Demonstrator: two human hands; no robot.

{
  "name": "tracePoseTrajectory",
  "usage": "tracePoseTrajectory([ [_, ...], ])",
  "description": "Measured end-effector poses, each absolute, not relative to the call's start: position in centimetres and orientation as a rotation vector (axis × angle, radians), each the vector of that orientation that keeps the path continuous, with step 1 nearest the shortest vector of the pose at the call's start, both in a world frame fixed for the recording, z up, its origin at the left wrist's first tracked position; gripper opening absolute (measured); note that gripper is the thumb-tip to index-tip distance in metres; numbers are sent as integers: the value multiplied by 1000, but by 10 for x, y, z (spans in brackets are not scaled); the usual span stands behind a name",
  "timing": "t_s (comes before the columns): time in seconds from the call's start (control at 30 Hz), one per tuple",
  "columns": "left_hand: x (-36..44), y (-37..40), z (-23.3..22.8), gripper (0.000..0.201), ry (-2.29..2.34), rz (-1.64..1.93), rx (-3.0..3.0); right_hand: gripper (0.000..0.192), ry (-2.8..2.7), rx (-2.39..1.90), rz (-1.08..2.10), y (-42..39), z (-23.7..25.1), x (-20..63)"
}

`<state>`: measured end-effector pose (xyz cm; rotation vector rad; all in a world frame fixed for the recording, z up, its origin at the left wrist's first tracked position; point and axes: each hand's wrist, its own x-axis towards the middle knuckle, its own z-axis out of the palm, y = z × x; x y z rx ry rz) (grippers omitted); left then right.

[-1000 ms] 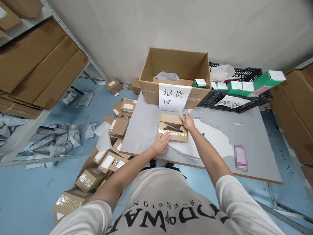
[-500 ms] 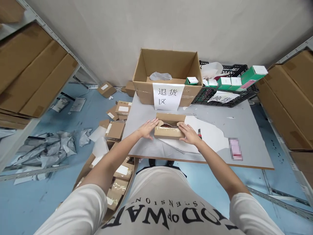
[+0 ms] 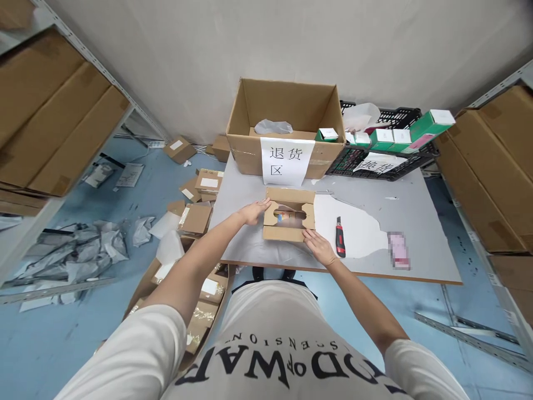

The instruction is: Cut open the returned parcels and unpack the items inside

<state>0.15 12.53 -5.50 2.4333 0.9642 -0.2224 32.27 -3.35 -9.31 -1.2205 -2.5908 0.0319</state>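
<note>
A small cardboard box (image 3: 270,221) sits on the table with its front and back flaps folded outward. Through a cut-out in its inner cardboard, something with blue and reddish colours shows, too small to name. At the box's left edge, near the back corner, my left hand (image 3: 253,212) touches it with outstretched fingers. My right hand (image 3: 320,247) has its extended fingers resting on the front flap's right end. Right of the box, a red and black utility knife (image 3: 340,239) lies on white paper (image 3: 364,236).
Behind stands a large open carton (image 3: 245,153) with a paper sign (image 3: 287,161). Beside it, a black crate (image 3: 389,169) holds green and white boxes. A pixelated pink item (image 3: 398,250) lies at right. Small cartons (image 3: 195,219) and grey plastic bags (image 3: 89,253) cover the floor at left.
The box's front flap has swung outward toward me, exposing the inside. My right hand has moved down and slightly left with it, uncovering the utility knife. My left hand stays near the left edge.
</note>
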Motion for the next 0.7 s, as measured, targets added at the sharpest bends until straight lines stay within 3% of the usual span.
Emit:
tracePoseTrajectory([
  [0.13,5,121,-49,91,999,-204,2395,38,-2590,-1318,133,-48,-101,314],
  [0.3,25,101,-39,79,1253,-118,2293,28,-2377,-1646,396,-39,-67,300],
  [0.43,60,74,-37,99,1614,35,2066,32,-2026,-2101,481,-1,-29,286],
  [0.53,79,63,-38,113,1784,93,1883,54,-1929,-2391,557,29,-14,273],
  [0.6,82,63,-39,111,1804,128,1801,57,-1903,-2524,627,42,-12,265],
  [0.7,75,68,-41,96,1743,284,1613,44,-1929,-2552,675,49,-14,262],
])
